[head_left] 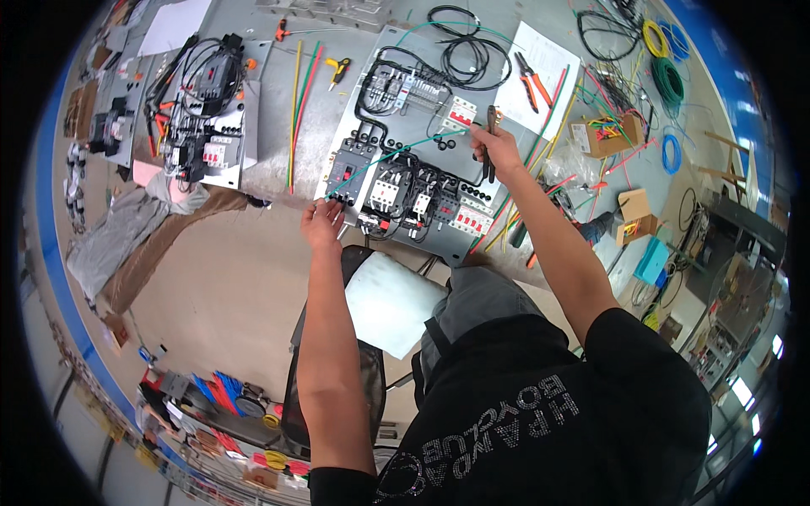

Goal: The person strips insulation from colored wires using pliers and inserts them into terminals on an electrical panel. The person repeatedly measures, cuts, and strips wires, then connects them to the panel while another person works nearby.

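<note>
A grey mounting panel lies on the workbench, fitted with black and white breakers and contactors joined by black cables. A thin green wire runs slantwise across it. My left hand pinches the wire's lower left end at the panel's near corner. My right hand holds the wire's upper end together with a dark-handled plier-type tool, over the panel's right side.
A second wired panel lies to the left. Long red, yellow and green wire lengths rest between the panels. Orange-handled pliers on white paper, wire coils and small cardboard boxes sit at the right. A chair stands below.
</note>
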{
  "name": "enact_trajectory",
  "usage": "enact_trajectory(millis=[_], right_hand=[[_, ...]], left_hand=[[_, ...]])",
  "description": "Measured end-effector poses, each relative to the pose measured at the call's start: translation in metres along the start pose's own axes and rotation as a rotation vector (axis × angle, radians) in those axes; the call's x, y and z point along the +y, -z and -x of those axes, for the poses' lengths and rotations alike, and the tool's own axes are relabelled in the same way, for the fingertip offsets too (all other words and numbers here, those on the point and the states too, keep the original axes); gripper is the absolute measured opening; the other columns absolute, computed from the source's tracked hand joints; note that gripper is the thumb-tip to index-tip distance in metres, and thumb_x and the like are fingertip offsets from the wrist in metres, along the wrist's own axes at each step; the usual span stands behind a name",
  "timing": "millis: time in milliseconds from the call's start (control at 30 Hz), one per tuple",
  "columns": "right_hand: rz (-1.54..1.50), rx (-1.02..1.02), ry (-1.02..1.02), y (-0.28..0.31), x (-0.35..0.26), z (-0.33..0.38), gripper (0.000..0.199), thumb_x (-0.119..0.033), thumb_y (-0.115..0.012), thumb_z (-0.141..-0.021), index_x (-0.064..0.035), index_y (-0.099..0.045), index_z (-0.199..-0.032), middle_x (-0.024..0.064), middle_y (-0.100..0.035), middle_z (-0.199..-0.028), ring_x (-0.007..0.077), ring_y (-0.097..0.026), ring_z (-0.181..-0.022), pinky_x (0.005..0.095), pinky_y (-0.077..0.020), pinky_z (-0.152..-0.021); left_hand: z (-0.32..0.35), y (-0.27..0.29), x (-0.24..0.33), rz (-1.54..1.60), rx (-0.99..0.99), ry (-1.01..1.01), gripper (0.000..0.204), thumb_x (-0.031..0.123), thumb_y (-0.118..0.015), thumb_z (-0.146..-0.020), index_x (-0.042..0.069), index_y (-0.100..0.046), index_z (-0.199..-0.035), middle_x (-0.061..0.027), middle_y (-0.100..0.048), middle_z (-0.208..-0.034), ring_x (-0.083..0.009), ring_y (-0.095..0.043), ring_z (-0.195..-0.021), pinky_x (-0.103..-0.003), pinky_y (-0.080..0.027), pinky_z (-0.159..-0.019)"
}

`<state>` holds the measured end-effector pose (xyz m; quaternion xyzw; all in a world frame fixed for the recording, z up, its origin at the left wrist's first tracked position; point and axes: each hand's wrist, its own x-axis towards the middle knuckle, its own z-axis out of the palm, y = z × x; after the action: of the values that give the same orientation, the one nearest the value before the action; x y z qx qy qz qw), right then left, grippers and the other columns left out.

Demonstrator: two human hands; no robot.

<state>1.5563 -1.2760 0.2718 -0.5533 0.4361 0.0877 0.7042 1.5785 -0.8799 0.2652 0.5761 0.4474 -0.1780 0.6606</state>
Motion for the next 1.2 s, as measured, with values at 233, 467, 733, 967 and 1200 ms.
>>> enact_trajectory(millis=[233, 467, 733, 967, 1200], right_hand=[[-0.033, 0.025, 0.036, 0.001, 0.0, 0.001, 0.028, -0.028, -0.078, -0.089, -0.0073, -0.06, -0.085, 0.0041, -0.064, -0.073, 0.011, -0.057, -0.059, 0.0266, -0.0451, -0.052], [-0.092, 0.007, -0.002, 0.0, -0.001, 0.0, 0.023, -0.024, -0.077, -0.09, -0.0069, -0.062, -0.089, 0.0043, -0.065, -0.074, 0.0115, -0.057, -0.059, 0.0275, -0.0457, -0.053], [-0.036, 0.02, 0.004, 0.001, 0.004, -0.006, 0.026, -0.028, -0.077, -0.09, -0.0073, -0.062, -0.087, 0.0033, -0.063, -0.073, 0.011, -0.055, -0.057, 0.0271, -0.0452, -0.052], [-0.076, -0.004, 0.003, -0.003, -0.001, -0.007, 0.024, -0.024, -0.076, -0.092, -0.0081, -0.059, -0.089, 0.0047, -0.064, -0.076, 0.0112, -0.056, -0.06, 0.0273, -0.047, -0.052], [-0.02, -0.012, 0.038, 0.001, -0.001, -0.012, 0.023, -0.023, -0.075, -0.092, -0.0093, -0.057, -0.087, 0.0044, -0.063, -0.076, 0.011, -0.055, -0.06, 0.0272, -0.0461, -0.053]], left_hand=[[-0.003, -0.005, 0.005, -0.011, -0.009, 0.028, 0.016, 0.018, -0.062, -0.101, 0.006, -0.056, -0.111, -0.0114, -0.07, -0.106, -0.0237, -0.07, -0.097, -0.038, -0.059, -0.079], [-0.013, -0.003, 0.003, -0.041, 0.007, 0.048, 0.015, 0.017, -0.061, -0.101, 0.007, -0.059, -0.111, -0.0096, -0.07, -0.105, -0.0216, -0.07, -0.094, -0.036, -0.059, -0.079], [-0.014, -0.002, 0.002, 0.017, -0.011, 0.025, 0.022, 0.015, -0.066, -0.098, 0.009, -0.063, -0.12, -0.0066, -0.072, -0.096, -0.0159, -0.069, -0.081, -0.028, -0.057, -0.067], [-0.006, -0.001, 0.005, -0.013, -0.019, 0.027, 0.026, 0.013, -0.055, -0.103, 0.01, -0.061, -0.128, -0.0073, -0.071, -0.101, -0.017, -0.069, -0.086, -0.032, -0.058, -0.074], [0.001, -0.005, 0.007, -0.023, -0.015, 0.01, 0.032, 0.004, -0.053, -0.1, 0.009, -0.061, -0.131, -0.0085, -0.071, -0.103, -0.0177, -0.07, -0.089, -0.033, -0.059, -0.076]])
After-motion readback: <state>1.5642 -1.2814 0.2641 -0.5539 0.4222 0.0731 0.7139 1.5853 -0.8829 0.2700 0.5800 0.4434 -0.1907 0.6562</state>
